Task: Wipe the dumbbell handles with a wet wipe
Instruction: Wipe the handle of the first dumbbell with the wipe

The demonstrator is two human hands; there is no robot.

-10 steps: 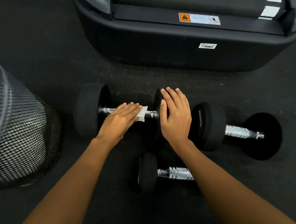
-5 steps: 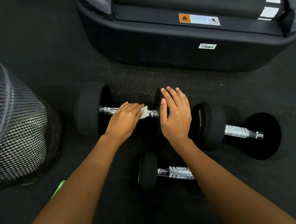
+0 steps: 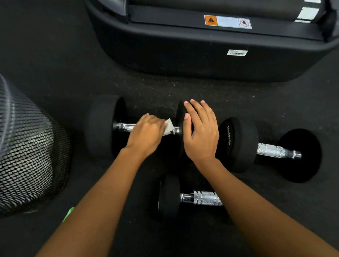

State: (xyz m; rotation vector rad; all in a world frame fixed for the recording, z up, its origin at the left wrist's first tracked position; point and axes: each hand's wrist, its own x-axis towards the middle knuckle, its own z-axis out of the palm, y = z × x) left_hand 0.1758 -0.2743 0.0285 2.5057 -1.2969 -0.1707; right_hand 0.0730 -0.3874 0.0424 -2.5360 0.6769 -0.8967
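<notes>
Three black dumbbells with chrome handles lie on the dark floor. On the far left dumbbell (image 3: 102,125), my left hand (image 3: 147,134) curls over the handle and holds a white wet wipe (image 3: 169,126) against it. My right hand (image 3: 202,132) rests flat with straight fingers on that dumbbell's right weight. A second dumbbell (image 3: 276,151) lies to the right, its handle bare. The third dumbbell (image 3: 201,198) lies nearest me, partly hidden under my right forearm.
A black mesh bin (image 3: 20,156) stands at the left. A large black machine base (image 3: 199,52) with a warning label fills the back. A small green object (image 3: 69,213) peeks out beside my left forearm.
My left hand has curled more tightly round the handle with the wipe and shifted slightly right toward the weight. My right hand has stayed on the weight.
</notes>
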